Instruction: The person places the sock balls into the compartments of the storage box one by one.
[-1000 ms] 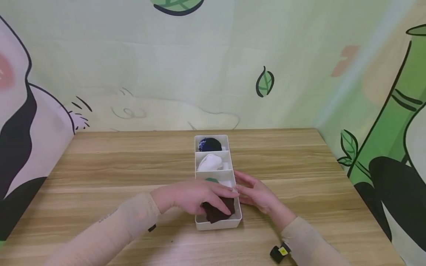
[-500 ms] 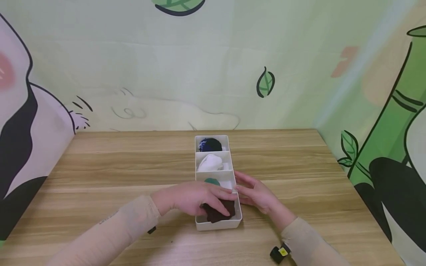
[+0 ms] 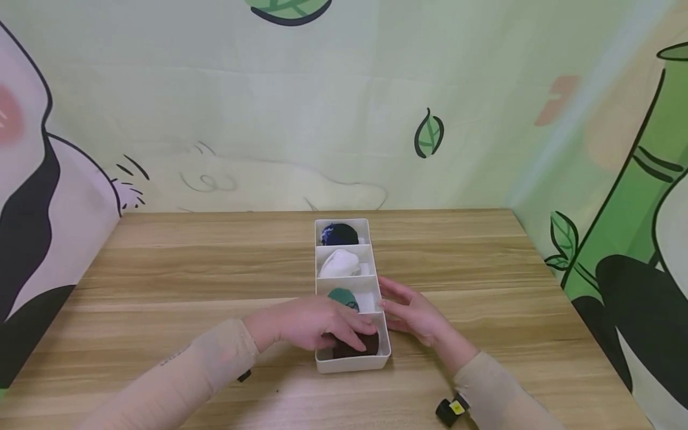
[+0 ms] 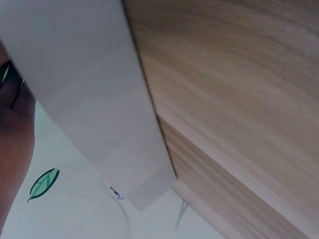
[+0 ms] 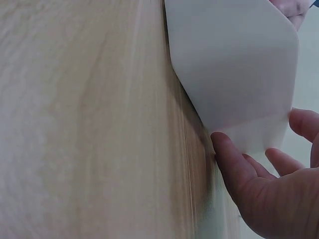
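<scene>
A long white box (image 3: 353,363), split into several compartments, stands lengthwise before me. My left hand (image 3: 317,322) reaches over its left wall and presses extended fingers on a dark brown cloth bundle (image 3: 365,346) in the nearest compartment; the hand covers part of it. Beyond that sit a green cloth bundle (image 3: 343,297), a white one (image 3: 341,263) and a dark blue one (image 3: 340,234), each in its own compartment, perhaps rolled socks. My right hand (image 3: 416,313) rests its fingertips against the box's right wall, as the right wrist view also shows. The left wrist view shows the box's outer wall (image 4: 94,94).
The wood-grain table (image 3: 215,257) extends on both sides of the box. A printed wall cloth (image 3: 344,119) with leaves and panda shapes hangs behind it. Small black wrist devices sit at both cuffs, the right device (image 3: 450,411) bearing a yellow mark.
The brown bundle has gone lower and flatter into its compartment under my left hand, which has shifted slightly down and nearer. More of the green bundle shows. The right hand keeps its place.
</scene>
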Available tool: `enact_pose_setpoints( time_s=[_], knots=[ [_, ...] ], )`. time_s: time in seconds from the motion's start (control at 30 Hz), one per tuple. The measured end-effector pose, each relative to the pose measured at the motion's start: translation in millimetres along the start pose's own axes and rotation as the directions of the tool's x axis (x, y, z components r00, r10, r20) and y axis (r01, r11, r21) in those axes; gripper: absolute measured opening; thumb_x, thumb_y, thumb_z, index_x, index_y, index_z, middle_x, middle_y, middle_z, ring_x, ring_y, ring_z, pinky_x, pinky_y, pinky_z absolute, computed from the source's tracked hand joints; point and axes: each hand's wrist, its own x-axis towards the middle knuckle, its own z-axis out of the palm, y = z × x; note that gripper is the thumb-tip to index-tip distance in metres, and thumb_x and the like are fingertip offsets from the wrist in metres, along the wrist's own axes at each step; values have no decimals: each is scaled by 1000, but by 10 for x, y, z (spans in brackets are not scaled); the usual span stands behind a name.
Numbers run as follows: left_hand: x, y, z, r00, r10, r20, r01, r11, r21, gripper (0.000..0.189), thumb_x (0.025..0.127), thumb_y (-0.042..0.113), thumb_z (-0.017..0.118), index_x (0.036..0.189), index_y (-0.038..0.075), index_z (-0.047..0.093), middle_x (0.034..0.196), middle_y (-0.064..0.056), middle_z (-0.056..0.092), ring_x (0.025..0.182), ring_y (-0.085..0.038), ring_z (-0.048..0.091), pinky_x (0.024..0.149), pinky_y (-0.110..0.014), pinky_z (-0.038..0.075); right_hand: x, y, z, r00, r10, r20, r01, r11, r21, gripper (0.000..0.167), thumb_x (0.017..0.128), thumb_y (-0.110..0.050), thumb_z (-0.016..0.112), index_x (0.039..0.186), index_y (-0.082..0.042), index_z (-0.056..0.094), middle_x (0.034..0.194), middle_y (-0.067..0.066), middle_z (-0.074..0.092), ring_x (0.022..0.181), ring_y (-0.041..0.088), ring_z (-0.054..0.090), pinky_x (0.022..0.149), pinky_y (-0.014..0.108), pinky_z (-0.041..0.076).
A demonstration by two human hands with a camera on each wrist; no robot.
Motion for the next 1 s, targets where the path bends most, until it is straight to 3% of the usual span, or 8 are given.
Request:
enact_pose_setpoints(
  time_s=[0.3, 0.57, 0.73, 0.9, 1.0],
  knots=[
    [-45, -5, 33, 1000, -30, -9, 29, 999, -24, 39, 81, -3, 76, 117, 13, 75, 136, -3, 61, 129, -15, 53, 103, -23, 41, -12, 5, -2, 1000, 4, -9, -4, 1000, -5, 60, 101, -9, 54, 155, -4, 28, 156, 25, 29, 127, 43, 49, 101, 49, 45],
    [-134, -7, 41, 999, -14, -46, 17, 998, 64, 22, 83, 5, 78, 103, 15, 79, 123, -2, 69, 120, -14, 60, 99, -23, 45, -24, -4, 5, 1000, 12, -28, -12, 1000, 13, 60, 101, -9, 55, 155, -5, 29, 157, 24, 29, 128, 43, 49, 100, 48, 45],
    [-133, 17, 24, 998, -23, -61, 25, 999, 39, 23, 85, 5, 76, 107, 13, 78, 122, -3, 69, 119, -13, 60, 100, -23, 44, -25, -6, 3, 999, 13, -29, -13, 1000, 11, 60, 101, -9, 55, 155, -5, 29, 157, 24, 29, 127, 44, 50, 100, 48, 45],
    [-145, 16, 22, 994, -18, -112, 18, 1000, 5, 25, 86, 4, 75, 111, 9, 76, 123, -6, 68, 118, -15, 61, 100, -25, 45, -17, 7, 0, 1000, 15, -22, -15, 1000, 16, 61, 101, -9, 55, 155, -5, 29, 157, 24, 28, 127, 44, 49, 101, 49, 45],
    [-165, 10, 29, 988, -4, -157, 9, 999, 34, 27, 86, 5, 76, 113, 7, 75, 122, -7, 68, 115, -16, 62, 99, -26, 45, -13, 13, -2, 1000, 16, -26, -16, 1000, 7, 60, 101, -9, 54, 155, -5, 29, 157, 24, 29, 127, 44, 50, 101, 49, 45]
  ],
)
